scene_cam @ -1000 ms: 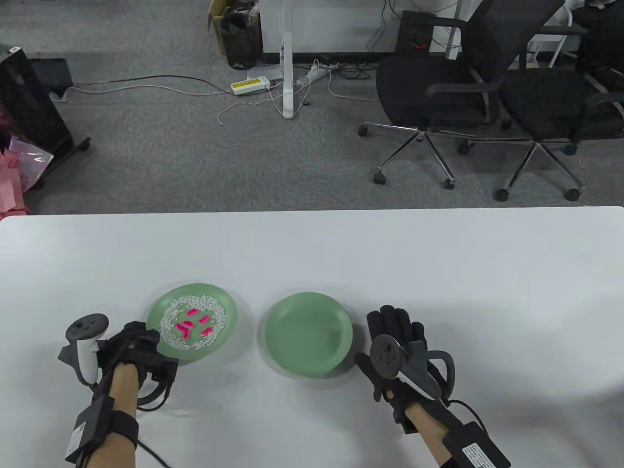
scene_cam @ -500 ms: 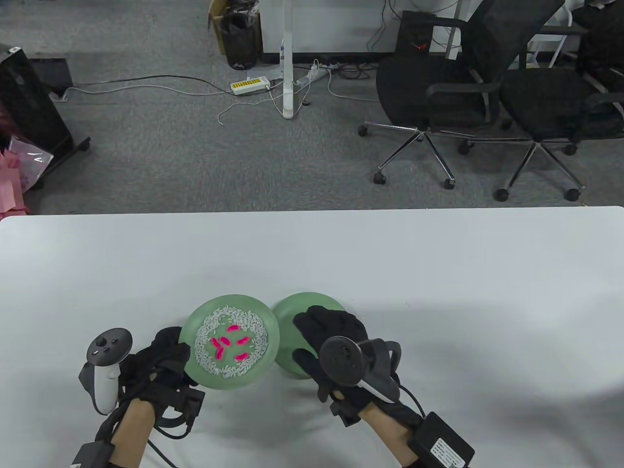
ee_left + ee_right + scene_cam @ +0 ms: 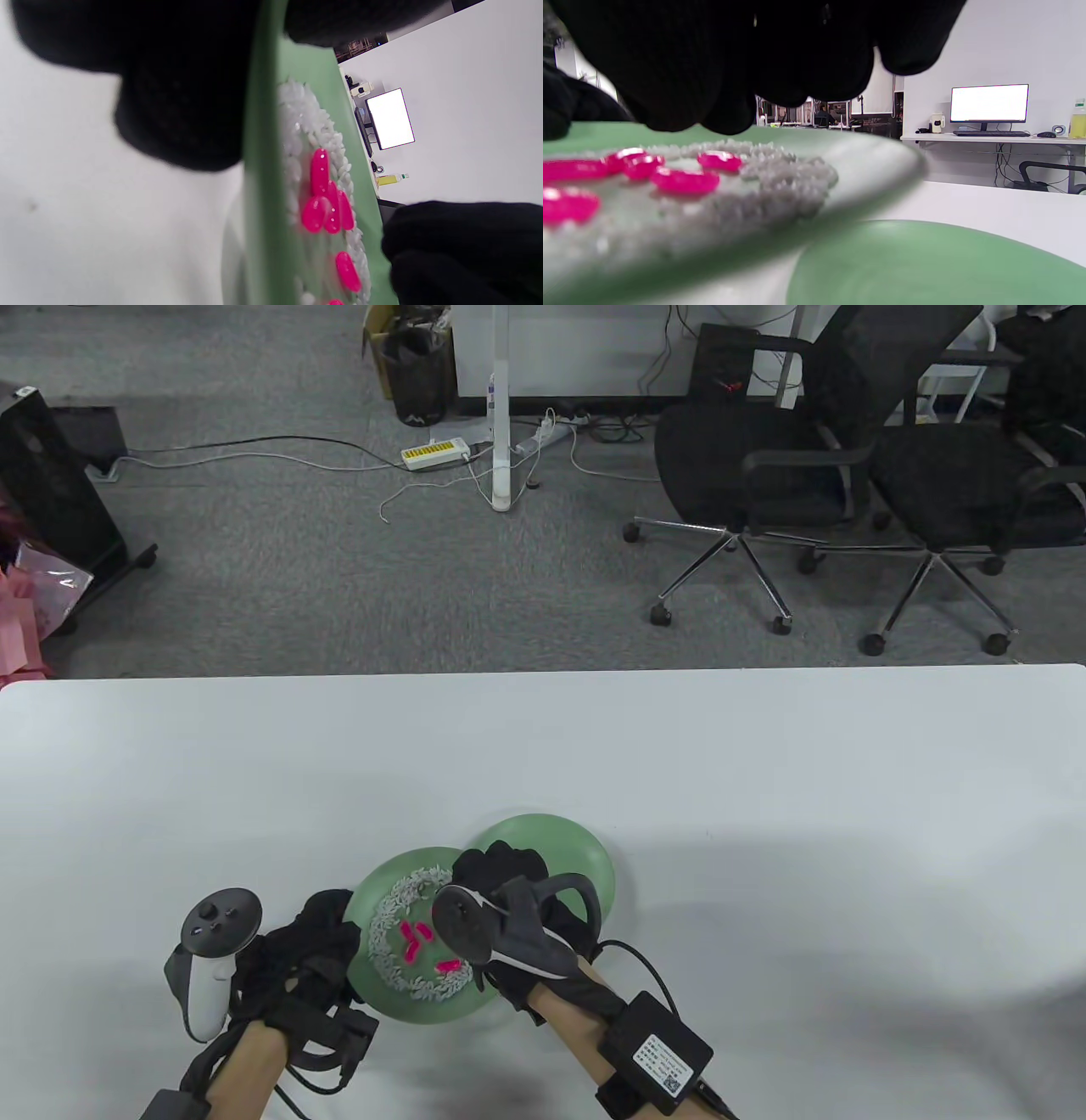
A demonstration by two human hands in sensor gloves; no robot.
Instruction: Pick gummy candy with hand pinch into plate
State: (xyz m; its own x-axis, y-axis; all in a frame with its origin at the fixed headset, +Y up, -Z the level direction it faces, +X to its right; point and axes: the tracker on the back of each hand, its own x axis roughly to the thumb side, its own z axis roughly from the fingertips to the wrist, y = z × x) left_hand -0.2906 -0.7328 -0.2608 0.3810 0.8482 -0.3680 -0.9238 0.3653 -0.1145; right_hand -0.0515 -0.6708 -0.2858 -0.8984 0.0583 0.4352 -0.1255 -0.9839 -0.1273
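Note:
A green plate (image 3: pixel 424 1014) holds a ring of white rice grains and several pink gummy candies (image 3: pixel 416 937). My left hand (image 3: pixel 318 929) grips its left rim and holds it raised, its right edge over the empty green plate (image 3: pixel 564 844). In the left wrist view the rim (image 3: pixel 263 169) runs edge-on under my fingers (image 3: pixel 182 106), beside the candies (image 3: pixel 324 199). My right hand (image 3: pixel 501 874) hovers over the candy plate. In the right wrist view its fingers (image 3: pixel 746 63) hang just above the candies (image 3: pixel 685 180), apart from them and holding nothing. The empty plate (image 3: pixel 925 262) lies below.
The white table (image 3: pixel 764 780) stretches wide to the right and far side. Its far edge borders grey carpet with office chairs (image 3: pixel 764 466) and cables beyond.
My left hand has carried the candy plate rightward and nearer, until it overlaps the empty plate. My right hand has moved left from beside the empty plate to above the candies.

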